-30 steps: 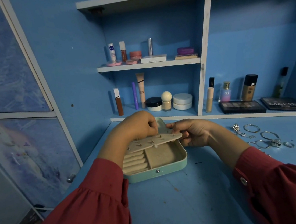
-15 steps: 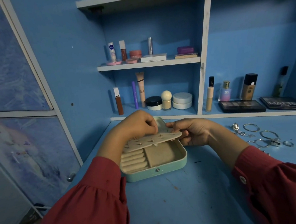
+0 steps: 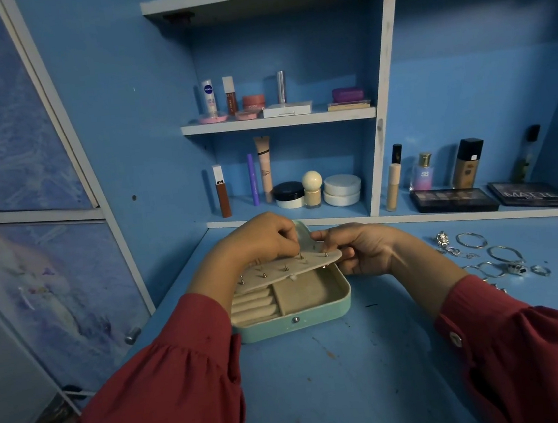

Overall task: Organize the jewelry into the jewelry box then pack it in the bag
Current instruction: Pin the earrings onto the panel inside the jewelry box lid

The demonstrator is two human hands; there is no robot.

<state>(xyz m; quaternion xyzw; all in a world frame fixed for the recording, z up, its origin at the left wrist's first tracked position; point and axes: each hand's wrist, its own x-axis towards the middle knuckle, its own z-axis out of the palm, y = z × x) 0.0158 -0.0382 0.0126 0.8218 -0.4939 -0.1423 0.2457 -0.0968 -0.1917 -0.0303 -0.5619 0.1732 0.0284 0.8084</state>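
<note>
Mint-green jewelry box sits open on the blue counter, centre frame, lid tipped back behind the hands. Beige earring panel is lifted above the box, roughly level, small studs poking up through it. Right hand grips the panel's right end, fingers curled around the edge. Left hand hovers over the panel's far edge, fingertips bunched in a pinch at one stud; can't tell if it actually holds anything, too small. Under the panel: ring rolls on the left of the tray, open beige compartment to their right. Loose silver jewelry (bangles, rings, a chain) lies on the counter well right of the box. Both arms in red sleeves. Shelves behind carry cosmetics; two dark palettes at right on the lower shelf.
</note>
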